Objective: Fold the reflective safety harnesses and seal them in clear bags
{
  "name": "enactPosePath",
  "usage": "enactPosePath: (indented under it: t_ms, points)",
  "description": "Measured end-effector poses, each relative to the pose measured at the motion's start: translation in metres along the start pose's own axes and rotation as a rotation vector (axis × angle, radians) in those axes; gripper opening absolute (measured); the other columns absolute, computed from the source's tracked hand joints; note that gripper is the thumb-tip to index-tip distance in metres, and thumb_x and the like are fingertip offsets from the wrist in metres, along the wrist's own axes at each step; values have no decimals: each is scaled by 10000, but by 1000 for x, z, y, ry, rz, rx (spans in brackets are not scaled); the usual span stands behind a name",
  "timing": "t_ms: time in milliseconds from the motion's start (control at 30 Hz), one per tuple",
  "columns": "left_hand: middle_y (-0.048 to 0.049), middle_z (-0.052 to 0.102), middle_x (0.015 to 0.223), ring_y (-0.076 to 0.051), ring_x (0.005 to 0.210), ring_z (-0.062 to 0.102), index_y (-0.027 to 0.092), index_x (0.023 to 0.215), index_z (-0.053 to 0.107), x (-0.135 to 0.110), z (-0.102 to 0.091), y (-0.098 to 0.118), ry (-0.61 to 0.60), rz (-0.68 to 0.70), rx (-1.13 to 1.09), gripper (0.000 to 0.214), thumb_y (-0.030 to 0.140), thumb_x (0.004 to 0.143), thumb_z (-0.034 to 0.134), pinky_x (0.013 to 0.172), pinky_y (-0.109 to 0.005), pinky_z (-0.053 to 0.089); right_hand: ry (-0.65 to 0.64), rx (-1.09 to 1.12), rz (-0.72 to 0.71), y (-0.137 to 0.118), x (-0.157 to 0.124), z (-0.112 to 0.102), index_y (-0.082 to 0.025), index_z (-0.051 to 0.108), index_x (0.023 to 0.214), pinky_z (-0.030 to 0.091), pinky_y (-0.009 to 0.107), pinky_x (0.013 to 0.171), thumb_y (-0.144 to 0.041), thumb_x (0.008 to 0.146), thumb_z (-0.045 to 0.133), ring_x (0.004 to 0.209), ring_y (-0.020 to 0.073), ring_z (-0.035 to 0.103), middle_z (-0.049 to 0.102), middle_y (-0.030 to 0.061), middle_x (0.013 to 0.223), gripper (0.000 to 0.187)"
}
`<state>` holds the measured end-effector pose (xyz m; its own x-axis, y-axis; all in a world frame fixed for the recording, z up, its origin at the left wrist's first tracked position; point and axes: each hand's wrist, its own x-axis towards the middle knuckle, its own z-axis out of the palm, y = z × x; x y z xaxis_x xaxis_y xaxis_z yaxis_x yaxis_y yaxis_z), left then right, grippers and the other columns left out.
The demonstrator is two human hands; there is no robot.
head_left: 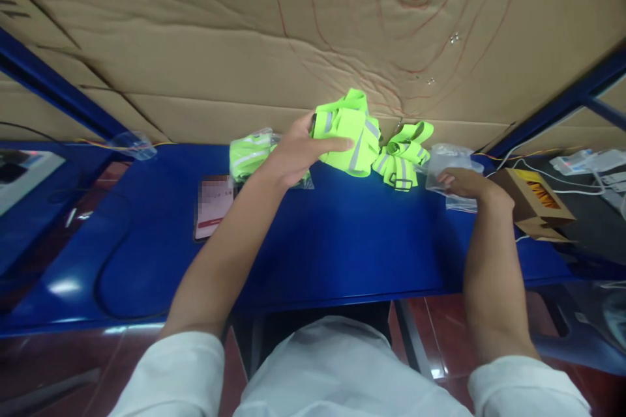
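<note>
My left hand [303, 150] is closed around a folded bundle of neon-yellow reflective straps [349, 137], thumb across its front, raised a little above the blue table. To the right of it lies a second reflective strap bundle [403, 156], loosely looped, with a black buckle at its lower edge. My right hand [460, 182] is at the clear plastic bags [452, 158], its fingers curled on a bag. Behind my left wrist, a neon-yellow bundle in clear plastic [250, 155] lies partly hidden.
A phone [214, 207] lies on the blue table [352, 241], left of my left forearm. An open cardboard box [533, 202] stands right of my right hand. A clear plastic cup [139, 145] is at the back left. Cardboard sheeting [195, 58] rises behind the table.
</note>
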<state>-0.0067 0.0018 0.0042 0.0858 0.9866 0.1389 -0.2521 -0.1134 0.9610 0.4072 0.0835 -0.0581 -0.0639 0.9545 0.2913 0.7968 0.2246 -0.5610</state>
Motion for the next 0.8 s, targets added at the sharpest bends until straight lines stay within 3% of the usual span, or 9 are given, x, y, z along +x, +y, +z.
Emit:
enactPosePath:
  t_ms: [67, 133, 233, 367, 567, 800]
  points:
    - [-84, 767, 1165, -352, 1186, 704, 160, 1099, 723, 1, -1, 1, -6, 1, -7, 554, 200, 594, 946, 1046, -509, 573, 63, -18, 21, -17, -14, 4, -209, 676, 597, 475, 389, 684, -4, 656, 728, 542, 173, 496, 598, 47, 558, 220]
    - [-73, 767, 1162, -341, 1179, 706, 173, 1121, 724, 0, 1, -1, -64, -13, -6, 573, 202, 594, 946, 1026, -481, 583, 169, 9, -1, -46, -24, 11, -203, 713, 789, 512, 410, 750, -95, 746, 695, 642, 203, 583, 688, 90, 745, 118]
    - [-71, 767, 1178, -321, 1148, 716, 197, 1181, 720, -4, 11, -9, -206, -68, 34, 644, 203, 582, 958, 965, -427, 603, 221, 124, -78, -100, -33, 35, -217, 696, 1078, 573, 354, 710, -329, 879, 638, 818, 217, 699, 739, 78, 992, 235]
    - [-69, 780, 1127, -283, 1059, 734, 205, 1213, 719, -9, 21, -26, -346, -162, 153, 670, 204, 588, 959, 874, -364, 600, 159, 457, -248, -149, -41, 80, -218, 718, 987, 592, 325, 747, -347, 834, 687, 862, 196, 712, 761, 44, 964, 203]
    - [-64, 795, 1048, -255, 970, 749, 199, 1137, 754, -1, 15, -42, -408, -294, 256, 544, 166, 613, 896, 843, -353, 591, 17, 761, -45, -138, -47, 109, -206, 734, 909, 606, 357, 769, -463, 744, 766, 794, 202, 729, 780, 47, 891, 307]
    - [-60, 804, 1028, -264, 910, 748, 214, 1099, 782, 1, 17, -56, -317, -239, 408, 467, 218, 639, 864, 773, -346, 581, 21, 672, -22, -129, -46, 114, -221, 799, 937, 550, 313, 617, -472, 832, 690, 624, 165, 655, 765, 19, 795, 294]
